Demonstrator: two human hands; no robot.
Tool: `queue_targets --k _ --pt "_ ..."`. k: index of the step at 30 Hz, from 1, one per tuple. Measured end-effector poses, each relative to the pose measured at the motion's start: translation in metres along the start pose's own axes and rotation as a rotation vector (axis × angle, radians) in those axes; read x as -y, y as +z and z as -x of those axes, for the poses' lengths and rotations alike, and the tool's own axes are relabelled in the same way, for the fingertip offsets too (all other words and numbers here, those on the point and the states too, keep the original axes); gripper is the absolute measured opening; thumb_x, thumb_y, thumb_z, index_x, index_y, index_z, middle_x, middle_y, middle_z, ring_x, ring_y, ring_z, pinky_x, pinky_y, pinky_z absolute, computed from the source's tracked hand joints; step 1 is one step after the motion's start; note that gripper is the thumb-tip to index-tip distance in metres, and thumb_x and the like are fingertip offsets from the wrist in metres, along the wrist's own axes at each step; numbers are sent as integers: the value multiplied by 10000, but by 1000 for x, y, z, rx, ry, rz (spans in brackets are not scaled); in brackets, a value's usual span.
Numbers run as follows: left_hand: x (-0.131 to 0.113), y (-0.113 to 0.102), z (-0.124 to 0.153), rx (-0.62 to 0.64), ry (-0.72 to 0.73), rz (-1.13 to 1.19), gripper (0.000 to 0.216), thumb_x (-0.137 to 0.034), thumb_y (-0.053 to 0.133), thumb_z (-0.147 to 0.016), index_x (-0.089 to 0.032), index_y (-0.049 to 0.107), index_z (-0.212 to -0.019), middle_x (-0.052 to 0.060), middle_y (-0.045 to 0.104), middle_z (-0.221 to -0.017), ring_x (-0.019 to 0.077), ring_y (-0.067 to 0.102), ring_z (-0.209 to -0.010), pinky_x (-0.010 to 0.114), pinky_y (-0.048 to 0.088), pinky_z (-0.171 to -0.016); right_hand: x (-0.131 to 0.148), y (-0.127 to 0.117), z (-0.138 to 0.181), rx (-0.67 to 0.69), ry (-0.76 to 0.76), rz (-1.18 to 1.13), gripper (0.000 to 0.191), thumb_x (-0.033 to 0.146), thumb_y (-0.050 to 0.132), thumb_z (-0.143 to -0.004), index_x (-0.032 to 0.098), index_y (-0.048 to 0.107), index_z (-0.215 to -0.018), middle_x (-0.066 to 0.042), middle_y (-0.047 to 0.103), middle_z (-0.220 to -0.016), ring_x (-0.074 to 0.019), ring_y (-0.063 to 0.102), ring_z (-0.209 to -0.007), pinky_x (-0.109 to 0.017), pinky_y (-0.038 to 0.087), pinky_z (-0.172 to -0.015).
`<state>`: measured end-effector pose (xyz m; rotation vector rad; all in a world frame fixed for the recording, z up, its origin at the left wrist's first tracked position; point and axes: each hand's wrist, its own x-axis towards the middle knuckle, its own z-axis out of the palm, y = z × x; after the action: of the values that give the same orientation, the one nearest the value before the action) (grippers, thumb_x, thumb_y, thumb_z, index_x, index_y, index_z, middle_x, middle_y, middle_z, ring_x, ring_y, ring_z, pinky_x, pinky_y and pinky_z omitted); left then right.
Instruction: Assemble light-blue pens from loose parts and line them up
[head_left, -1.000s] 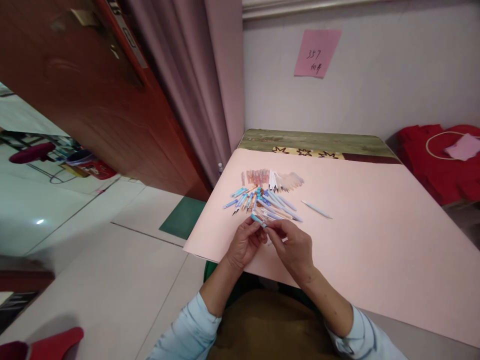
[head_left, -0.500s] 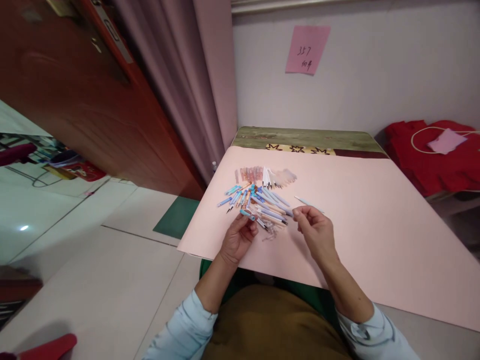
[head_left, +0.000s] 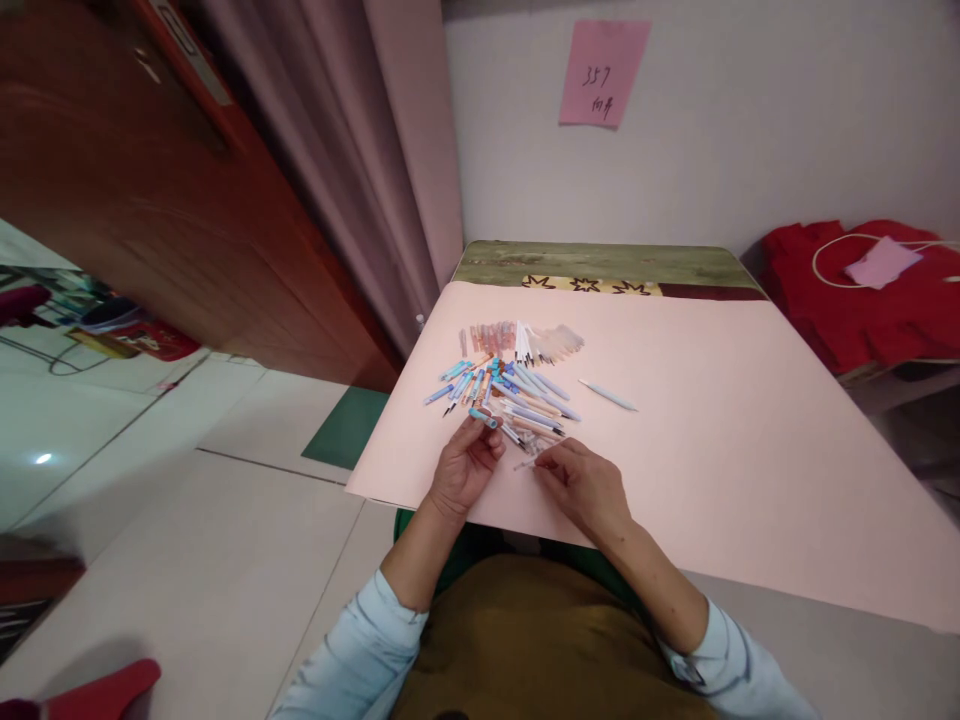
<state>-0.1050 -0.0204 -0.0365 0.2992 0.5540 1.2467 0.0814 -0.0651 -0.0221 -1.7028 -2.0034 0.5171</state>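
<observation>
My left hand (head_left: pixel 466 468) is closed around a short teal pen barrel piece (head_left: pixel 484 418), pinched between thumb and fingers. My right hand (head_left: pixel 586 488) has its fingertips together at a small heap of clear little parts (head_left: pixel 531 441) near the front of the table; whether one of them is in the pinch is hidden. Just beyond both hands lies a pile of pen parts in blue, lilac and peach (head_left: pixel 529 395), some with dark tips. One pale blue pen (head_left: pixel 607 395) rests apart on the right.
Behind the pile, pinkish clear pieces (head_left: pixel 491 337), white refills (head_left: pixel 523 342) and frosted tubes (head_left: pixel 562 343) lie in rows. All sit on a pink-covered table (head_left: pixel 720 440). A wall with a pink note stands behind; a red cloth (head_left: pixel 847 320) is at the right.
My right hand has moved left and toward me, from beside the pale blue pen to the clear little parts. My left hand still holds the teal piece. The view has shifted slightly.
</observation>
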Motion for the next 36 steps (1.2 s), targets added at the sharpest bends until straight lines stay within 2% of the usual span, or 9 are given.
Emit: queue_targets --k 5,14,17,20,23,26,30,33,36 --pt "0 1 0 -11 -1 2 150 -145 696 -779 -122 664 -924 48 647 -847 90 525 -633 214 458 -557 7 5 -3 27 -26 71 109 281 593 -880 271 701 -894 12 691 -969 -139 644 -790 -225 375 -607" --pt "0 2 1 -15 -5 -8 142 -155 700 -775 -120 657 -906 44 631 -825 90 523 -631 207 447 -544 15 -1 -7 109 8 271 143 314 548 -901 269 684 -907 2 679 -962 -139 635 -717 -241 327 -542" --pt "0 2 1 -14 -5 -18 137 -159 700 -780 -124 654 -903 42 627 -827 87 517 -629 208 448 -548 14 0 -6 87 -18 269 142 286 539 -886 244 674 -870 -20 679 -922 -144 628 -684 -243 330 -530" --pt "0 2 1 -13 -11 -30 139 -151 704 -775 -131 650 -902 31 620 -813 84 519 -626 206 445 -553 13 0 -6 -22 -43 149 117 254 536 -854 224 649 -857 -25 680 -877 -130 607 -618 -240 365 -539" --pt "1 2 2 -5 -12 -48 157 -148 711 -769 -137 648 -913 26 621 -802 84 527 -622 204 446 -558 16 -5 -8 -124 -22 -142 74 250 546 -825 222 615 -823 13 657 -718 -111 575 -543 -229 418 -553" --pt "1 2 2 -2 -7 -54 168 -150 714 -769 -135 649 -922 30 631 -809 80 531 -619 198 443 -558 23 -12 -14 -145 0 -427 74 274 590 -804 222 597 -752 32 622 -599 -113 564 -509 -220 444 -531" --pt "2 3 2 -1 -6 -57 156 -147 718 -766 -127 652 -905 33 643 -813 79 543 -617 198 447 -570 36 -13 -22 -113 31 -699 104 313 650 -799 211 636 -805 -1 686 -686 -139 639 -589 -236 512 -565" --pt "3 2 2 15 -7 -60 156 -148 712 -778 -125 658 -922 30 646 -812 77 548 -621 204 452 -594 44 -10 -28 -101 -18 -752 138 314 649 -826 209 688 -907 -25 728 -793 -158 687 -678 -268 559 -652" --pt "3 1 2 20 0 -53 171 -145 707 -786 -128 662 -950 26 649 -824 76 557 -640 203 451 -605 48 -7 -31 -151 -129 -623 133 286 635 -846 220 716 -927 -36 737 -856 -165 697 -747 -286 565 -721"
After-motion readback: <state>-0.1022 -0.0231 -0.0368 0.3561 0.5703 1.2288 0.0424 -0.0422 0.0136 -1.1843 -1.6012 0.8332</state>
